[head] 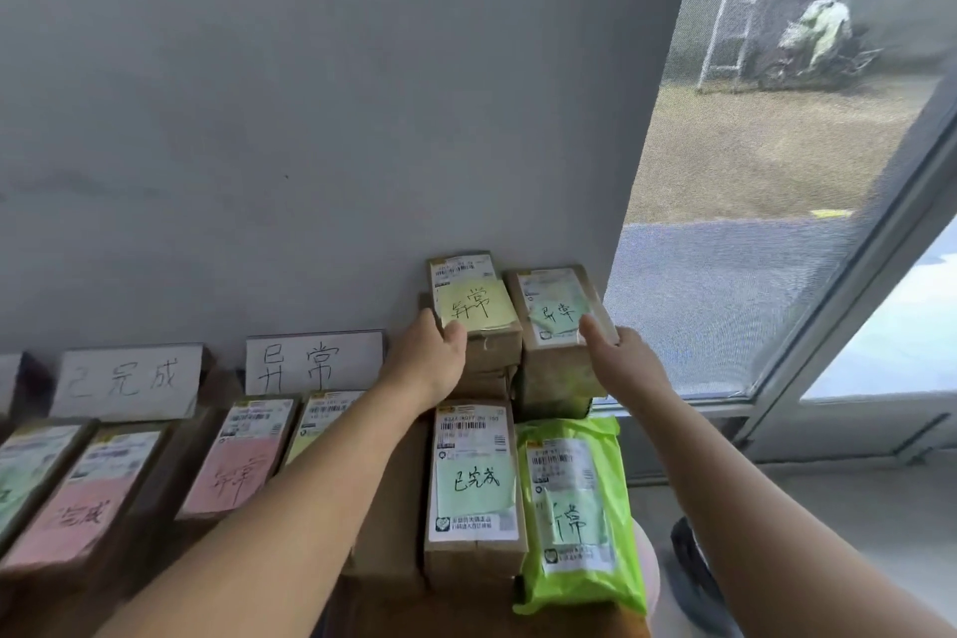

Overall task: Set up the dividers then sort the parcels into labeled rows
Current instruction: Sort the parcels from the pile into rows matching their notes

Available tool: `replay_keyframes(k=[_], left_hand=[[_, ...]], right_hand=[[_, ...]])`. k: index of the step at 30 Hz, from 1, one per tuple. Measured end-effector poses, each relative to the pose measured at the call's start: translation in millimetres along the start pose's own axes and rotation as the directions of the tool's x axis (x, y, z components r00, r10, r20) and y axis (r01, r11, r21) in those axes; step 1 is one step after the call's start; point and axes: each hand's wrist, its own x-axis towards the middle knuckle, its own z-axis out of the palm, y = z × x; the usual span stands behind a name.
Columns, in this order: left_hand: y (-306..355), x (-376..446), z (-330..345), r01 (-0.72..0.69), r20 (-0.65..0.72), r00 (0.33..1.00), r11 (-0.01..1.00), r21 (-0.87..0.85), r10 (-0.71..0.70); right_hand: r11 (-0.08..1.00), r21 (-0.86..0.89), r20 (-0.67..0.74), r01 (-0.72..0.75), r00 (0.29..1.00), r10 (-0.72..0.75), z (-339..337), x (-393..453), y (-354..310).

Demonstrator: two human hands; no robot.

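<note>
The left hand (432, 358) grips the near left corner of the yellow-note parcel (474, 311), thumb on top and fingers hidden beneath; the right hand (619, 355) pinches the near right corner of the green-note parcel (556, 313) just right of it, the thumb lying on the note; both hands seem to be lifting the top parcel off each of two short stacks against the wall (310, 119), probably because both notes carry the same two characters as the sign (315, 362) left of the yellow-note parcel, so one reach serves one row; that sign stands upright against the wall to head its row, and a pink-note parcel (235, 456) with the same writing lies flat below it, label up so it can be read; a second sign (129, 381), further left of the yellow-note parcel, heads another row with a pink-labelled parcel (85, 492) beneath; nearer the person than the yellow-note parcel lie a box (474, 477) with a pale green note, whose writing matches the second sign, and a green bag (575, 513), both seemingly unsorted; dividers look set, sorting partly done; the window (777, 171) lies right of the stacks.
</note>
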Motion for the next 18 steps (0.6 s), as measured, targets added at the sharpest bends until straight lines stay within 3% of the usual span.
replay_keyframes(k=[12,18], left_hand=[[5.1,-5.2,4.2,-0.01,-0.016,1.0,0.995,-0.1,0.008],[12.2,-18.6,-2.3,-0.041,-0.031,0.999,0.979,-0.201,0.035]], right_hand=[[0.97,0.245,-0.065,-0.004,0.998,0.021,7.9,-1.7,7.5],[0.955,0.285,-0.131,0.08,0.99,-0.044,-0.6,-7.9,2.2]])
